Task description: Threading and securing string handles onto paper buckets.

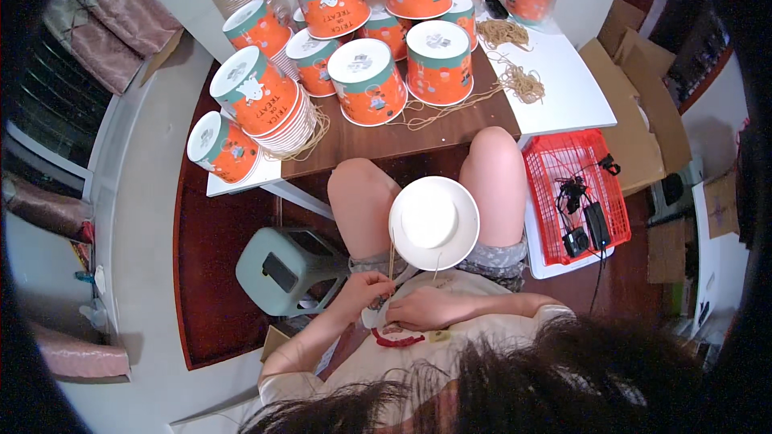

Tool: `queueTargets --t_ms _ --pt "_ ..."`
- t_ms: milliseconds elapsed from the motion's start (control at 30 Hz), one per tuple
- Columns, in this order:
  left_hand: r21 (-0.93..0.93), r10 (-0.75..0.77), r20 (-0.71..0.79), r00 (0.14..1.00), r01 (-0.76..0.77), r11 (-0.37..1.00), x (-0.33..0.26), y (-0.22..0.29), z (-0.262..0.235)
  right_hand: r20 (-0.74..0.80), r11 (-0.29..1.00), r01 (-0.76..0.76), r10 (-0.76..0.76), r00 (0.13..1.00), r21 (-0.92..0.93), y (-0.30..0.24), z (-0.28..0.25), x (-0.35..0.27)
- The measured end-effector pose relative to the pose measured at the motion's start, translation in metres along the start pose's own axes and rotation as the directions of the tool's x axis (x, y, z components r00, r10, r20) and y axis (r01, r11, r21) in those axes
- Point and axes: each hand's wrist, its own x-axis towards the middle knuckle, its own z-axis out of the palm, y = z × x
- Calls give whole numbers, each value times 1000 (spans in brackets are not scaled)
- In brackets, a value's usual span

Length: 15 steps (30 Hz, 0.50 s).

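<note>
A white-lined paper bucket (434, 221) rests in my lap between the knees, its open mouth facing up. A tan cord (392, 255) runs from its left rim down to my left hand (366, 293), whose fingertips are pinched on it. My right hand (422, 308) lies just below the bucket with curled fingers close to the left ones; whatever they grip is hidden. A short thin cord end shows at the bucket's near rim, above the right hand. Orange and green printed paper buckets (367, 90) stand upside down on the table ahead, several of them stacked.
Loose tan cord bundles (523, 84) lie on the white-and-brown table (563, 84). A red basket (575, 149) with black adapters and cables stands to the right, cardboard boxes (643, 145) beyond it. A grey-green stool (269, 273) bearing a dark phone-like object stands at left.
</note>
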Motion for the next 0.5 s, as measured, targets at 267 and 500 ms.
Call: queueTargets --t_ms 267,500 --pt "-100 24 86 996 -15 995 3 -2 -8 -16 998 7 -6 1000 62 -7 -10 -1" --pt "108 1 17 1000 -3 994 -4 14 -1 33 1000 -26 26 999 10 -1 -3 0"
